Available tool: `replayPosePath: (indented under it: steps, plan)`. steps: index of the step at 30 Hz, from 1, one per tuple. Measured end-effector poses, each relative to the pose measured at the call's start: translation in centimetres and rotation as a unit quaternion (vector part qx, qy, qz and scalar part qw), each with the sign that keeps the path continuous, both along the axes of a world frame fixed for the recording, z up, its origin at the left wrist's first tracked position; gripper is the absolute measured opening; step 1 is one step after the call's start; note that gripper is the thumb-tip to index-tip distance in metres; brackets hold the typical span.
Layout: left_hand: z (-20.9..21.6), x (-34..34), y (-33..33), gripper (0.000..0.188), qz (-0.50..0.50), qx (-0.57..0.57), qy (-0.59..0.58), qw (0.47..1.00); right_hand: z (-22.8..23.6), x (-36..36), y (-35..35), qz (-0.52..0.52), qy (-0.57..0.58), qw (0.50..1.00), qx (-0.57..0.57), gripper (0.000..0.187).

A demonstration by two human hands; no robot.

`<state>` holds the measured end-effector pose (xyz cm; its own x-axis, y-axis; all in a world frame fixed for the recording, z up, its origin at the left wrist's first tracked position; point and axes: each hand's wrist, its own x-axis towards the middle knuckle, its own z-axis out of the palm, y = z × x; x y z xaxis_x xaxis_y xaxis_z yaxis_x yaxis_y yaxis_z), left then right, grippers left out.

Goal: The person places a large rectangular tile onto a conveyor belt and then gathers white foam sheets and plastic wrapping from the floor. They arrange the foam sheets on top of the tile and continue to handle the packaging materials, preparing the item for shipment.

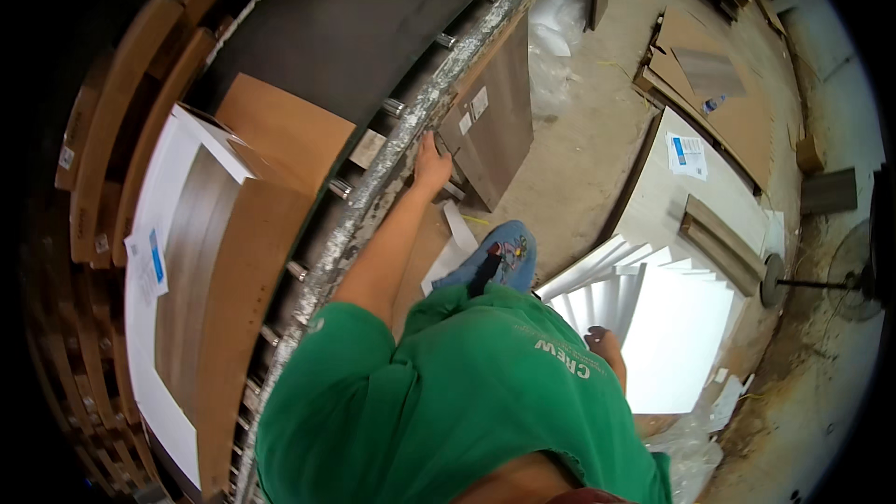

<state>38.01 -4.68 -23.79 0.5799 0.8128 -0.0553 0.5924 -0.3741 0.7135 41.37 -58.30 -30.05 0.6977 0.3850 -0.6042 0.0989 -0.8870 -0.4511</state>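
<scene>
In the head view, the white sheets [679, 336] lie fanned on the person's right, just beside the right hand [607, 347], which is much the nearer hand. From its fingers the front sheet lies to the right, its long axis running roughly away from the body. Those fingers look curled, but I cannot tell whether they pinch an edge. The left hand [432, 170] is by the metal rail [397, 135] and leaning board [499, 117]; its finger closure is unclear.
</scene>
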Motion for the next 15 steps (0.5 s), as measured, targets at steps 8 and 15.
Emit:
replayPosePath:
  steps: [8,15]
  plan:
    - [-0.4,3.0,-0.6,0.061,0.102,-0.079,-0.094,0.987,-1.1,14.6,2.5,-0.061,-0.034,0.998,-0.01,0.028]
    - [3.2,8.5,-0.9,0.048,-0.089,0.087,0.158,0.979,1.2,36.7,13.4,0.11,-0.067,0.991,0.035,0.026]
